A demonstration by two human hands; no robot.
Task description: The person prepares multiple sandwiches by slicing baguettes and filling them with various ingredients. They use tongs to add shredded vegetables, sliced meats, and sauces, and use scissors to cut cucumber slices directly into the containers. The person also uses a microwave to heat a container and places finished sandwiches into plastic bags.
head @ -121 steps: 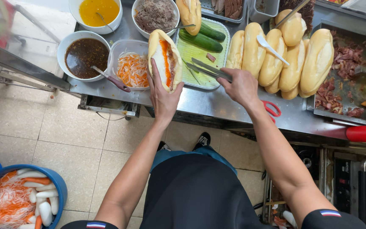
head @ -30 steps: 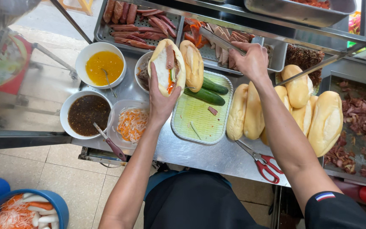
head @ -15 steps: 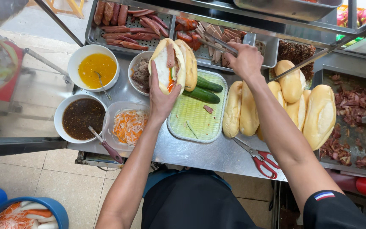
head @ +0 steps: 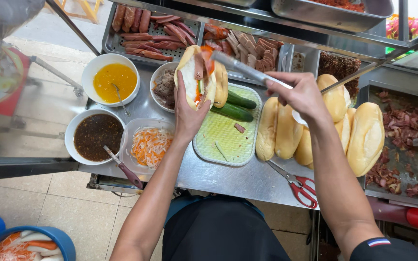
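Only 1 view exists, from a camera worn on the person's head. It looks steeply down and slightly forward over the torso, so the dark apron fills the bottom centre and both forearms run up into the frame. The steel counter lies close below, crossing the middle, with the meat trays at the top edge, farthest from the lens. The left hand and right hand sit near the centre, at arm's length. Tiled floor and a blue tub show at lower left, much farther down. With no 2nd view, nothing is shared.
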